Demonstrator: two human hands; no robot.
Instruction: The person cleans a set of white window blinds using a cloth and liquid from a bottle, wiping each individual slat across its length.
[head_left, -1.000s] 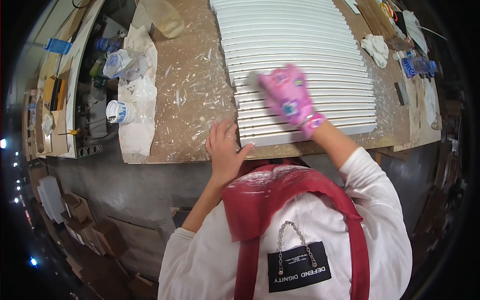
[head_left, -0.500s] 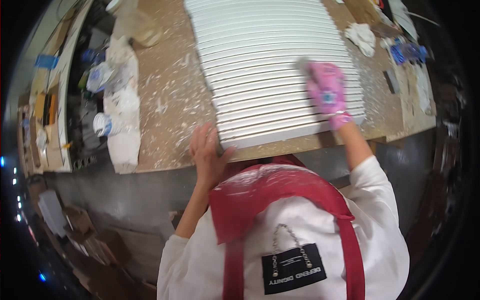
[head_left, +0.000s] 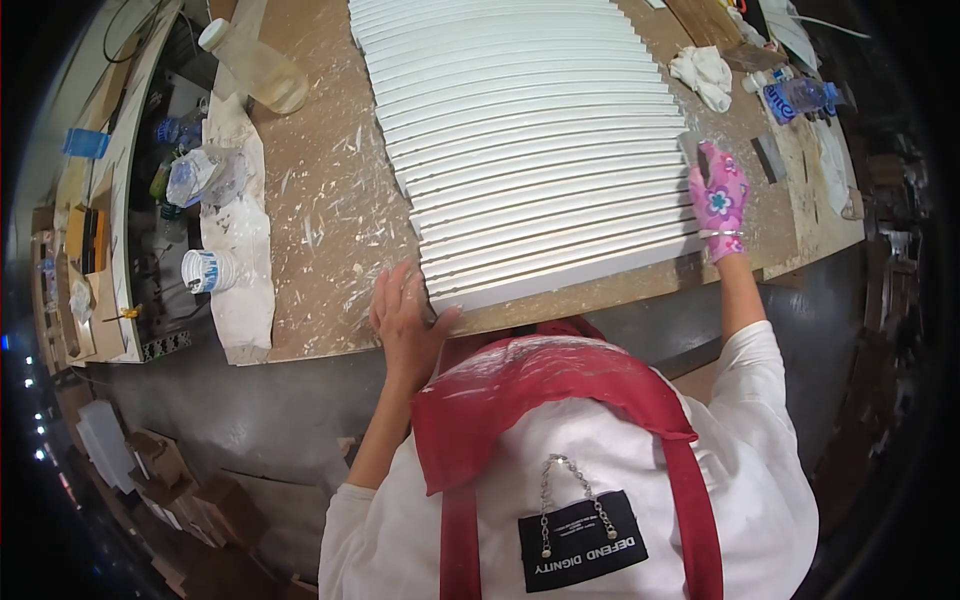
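Long white strips (head_left: 530,160) lie side by side across the workbench (head_left: 320,220), their edges forming ridges. My right hand (head_left: 722,205), in a pink flowered glove, is at the right ends of the strips. Its fingers and thumb close round a grey sanding block (head_left: 690,148), partly hidden by the glove. My bare left hand (head_left: 405,318) rests at the bench's front edge by the near left corner of the strips. Its fingers lie stretched out on the bench, and the thumb reaches toward the nearest strip's end.
On the left are a cloudy bottle (head_left: 258,70), a white cup (head_left: 208,271) and a crumpled plastic bag (head_left: 195,175). At right lie a white rag (head_left: 703,76), another grey block (head_left: 768,158) and a water bottle (head_left: 800,98). White dust and scraps litter the bench.
My right hand has moved right with the sanding block, from over the strips to their right ends. The left hand stays by the near left corner. The whole view has shifted slightly.
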